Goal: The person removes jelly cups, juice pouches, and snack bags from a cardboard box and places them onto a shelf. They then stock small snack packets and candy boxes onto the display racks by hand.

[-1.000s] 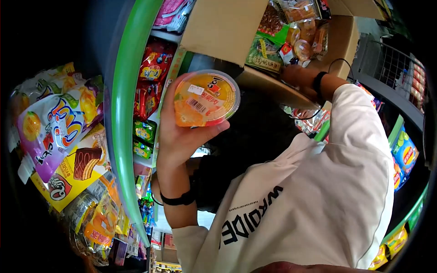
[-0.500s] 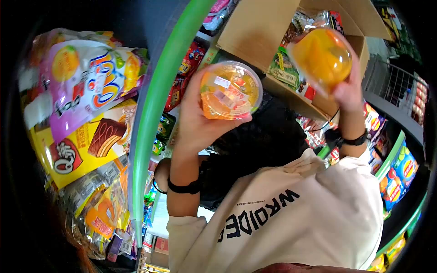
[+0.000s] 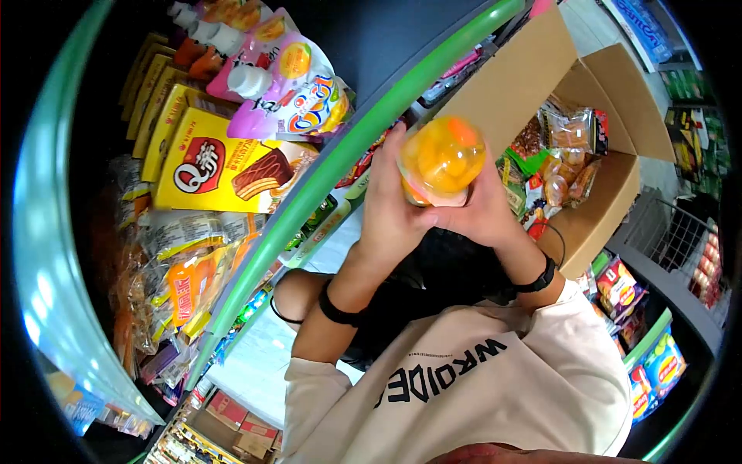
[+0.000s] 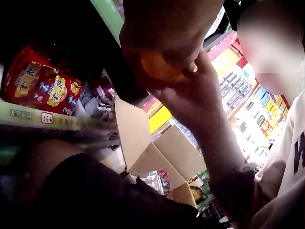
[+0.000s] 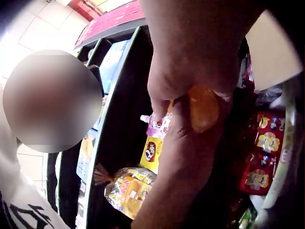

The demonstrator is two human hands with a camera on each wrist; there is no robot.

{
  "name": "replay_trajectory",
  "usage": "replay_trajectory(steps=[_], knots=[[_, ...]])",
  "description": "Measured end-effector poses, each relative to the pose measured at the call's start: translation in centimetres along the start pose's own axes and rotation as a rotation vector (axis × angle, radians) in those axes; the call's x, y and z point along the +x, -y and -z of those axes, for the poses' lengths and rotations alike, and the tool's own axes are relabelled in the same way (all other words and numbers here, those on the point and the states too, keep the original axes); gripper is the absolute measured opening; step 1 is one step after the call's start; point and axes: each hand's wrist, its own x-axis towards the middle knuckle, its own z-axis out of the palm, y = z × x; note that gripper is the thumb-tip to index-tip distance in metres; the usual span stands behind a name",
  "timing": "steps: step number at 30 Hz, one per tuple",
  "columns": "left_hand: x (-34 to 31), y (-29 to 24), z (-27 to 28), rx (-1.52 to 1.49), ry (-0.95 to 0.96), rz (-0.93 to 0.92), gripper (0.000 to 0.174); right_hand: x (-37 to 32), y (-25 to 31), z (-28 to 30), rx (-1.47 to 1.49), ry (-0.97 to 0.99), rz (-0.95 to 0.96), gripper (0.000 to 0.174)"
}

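In the head view my left hand (image 3: pixel 390 213) and right hand (image 3: pixel 488 210) meet around a clear domed fruit jelly cup (image 3: pixel 444 158) with yellow and orange pieces inside. Their thumbs come together below its rim. The other jelly cup, with the labelled lid, is mostly hidden under it between the palms. From the left wrist, an orange patch of the cup (image 4: pixel 162 67) shows between the fingers. On the right wrist side, the cup glows orange (image 5: pixel 205 112) between both hands.
An open cardboard box (image 3: pixel 595 224) with packed snacks stands beyond my right hand. A green-edged shelf (image 3: pixel 309 205) runs diagonally on the left, bearing yellow Q-branded boxes (image 3: pixel 209 166), spouted pouches (image 3: pixel 290 100) and bagged bread (image 3: pixel 185 286). Chip bags (image 3: pixel 665 363) hang at lower right.
My right hand has come out of the cardboard box with a second jelly cup and moved left to join the left hand and its cup. The head view has shifted, showing more of the shelf.
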Motion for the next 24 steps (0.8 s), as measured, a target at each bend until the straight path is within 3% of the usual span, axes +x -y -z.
replay_trajectory(steps=[2, 4, 6, 8, 10, 13, 15, 17, 20, 22, 24], knots=[[-0.3, -0.5, -0.6, 0.198, -0.064, -0.037, 0.09, 0.1, -0.3, -0.6, -0.019, -0.023, 0.039, 0.099], [-0.6, -0.7, -1.2, 0.266, -0.078, -0.068, 0.088, 0.0, 0.0, -1.3, 0.03, -0.118, -0.08, 0.093], [-0.7, -0.5, -1.8, 0.359, -0.148, -0.112, 0.087, 0.2, 1.0, -1.3, -0.015, -0.111, -0.057, 0.09], [-1.0, -0.2, -2.4, 0.335, -0.169, -0.126, 0.087, 0.0, 1.3, -1.1, -0.134, -0.074, -0.016, 0.091], [-1.5, -0.1, -2.9, 0.071, -0.256, -0.077, 0.089, -0.5, 0.8, -0.4, -0.094, -0.04, 0.055, 0.091], [-0.5, 0.1, -3.4, 0.09, -0.308, -0.2, 0.092, -0.5, 1.3, 0.0, 0.017, 0.066, 0.102, 0.088], [-0.4, -0.1, -3.5, 0.093, -0.334, -0.263, 0.094, -0.8, 1.3, -0.9, 0.361, -0.115, -0.04, 0.078], [-0.8, -0.6, -3.2, 0.344, -0.256, -0.24, 0.095, -0.8, 1.0, -1.2, 0.297, -0.185, -0.032, 0.072], [-0.2, -1.7, -3.3, 0.464, -0.249, -0.223, 0.093, -0.6, 0.8, -1.6, 0.231, -0.263, 0.001, 0.066], [-0.4, -1.4, -3.8, 0.439, -0.274, -0.21, 0.092, -0.7, 0.7, -1.4, 0.223, -0.273, 0.035, 0.065], [-0.5, -1.7, -3.6, 0.441, -0.26, -0.159, 0.086, -0.9, 0.7, -1.2, 0.028, -0.248, -0.028, 0.069]])
